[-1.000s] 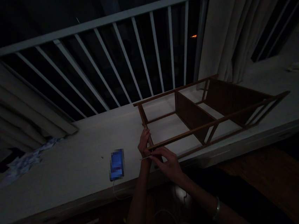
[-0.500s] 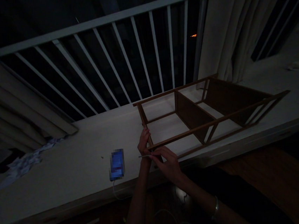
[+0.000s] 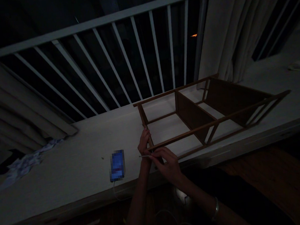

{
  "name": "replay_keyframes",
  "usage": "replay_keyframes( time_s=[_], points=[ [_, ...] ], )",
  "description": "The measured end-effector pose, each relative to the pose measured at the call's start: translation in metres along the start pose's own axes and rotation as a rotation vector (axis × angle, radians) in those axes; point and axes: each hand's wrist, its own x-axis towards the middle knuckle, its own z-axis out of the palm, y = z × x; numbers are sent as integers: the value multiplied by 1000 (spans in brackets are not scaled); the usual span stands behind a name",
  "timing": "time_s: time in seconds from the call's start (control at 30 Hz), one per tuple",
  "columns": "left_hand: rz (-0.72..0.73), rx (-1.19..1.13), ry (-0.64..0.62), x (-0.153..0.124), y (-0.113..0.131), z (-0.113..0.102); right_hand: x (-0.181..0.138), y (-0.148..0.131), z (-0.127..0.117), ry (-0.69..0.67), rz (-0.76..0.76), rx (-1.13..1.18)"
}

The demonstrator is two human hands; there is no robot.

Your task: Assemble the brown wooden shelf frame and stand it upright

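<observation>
A brown wooden shelf frame (image 3: 192,113) lies on its side on the pale window ledge (image 3: 65,170). My left hand (image 3: 144,143) is closed around the frame's near left corner post. My right hand (image 3: 168,165) pinches a thin metal tool (image 3: 145,156), perhaps a hex key, at the bottom of that same corner. The tool's free end sticks out to the left. A bracelet sits on my right wrist.
A phone (image 3: 117,165) with a lit blue screen lies on the ledge left of my hands, a cable running off its near end. Crumpled paper (image 3: 24,163) lies far left. White railing bars (image 3: 113,59) and curtains stand behind the ledge.
My right hand and the thin tool have shifted slightly up and left at the corner. The frame and my left hand have stayed in place.
</observation>
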Motion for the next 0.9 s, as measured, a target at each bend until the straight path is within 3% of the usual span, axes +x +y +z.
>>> replay_keyframes(
  time_s=[0.9],
  points=[
    [37, -11, 30, -5, -5, 2, 4, -11, -2, 40, 106, 48]
  ],
)
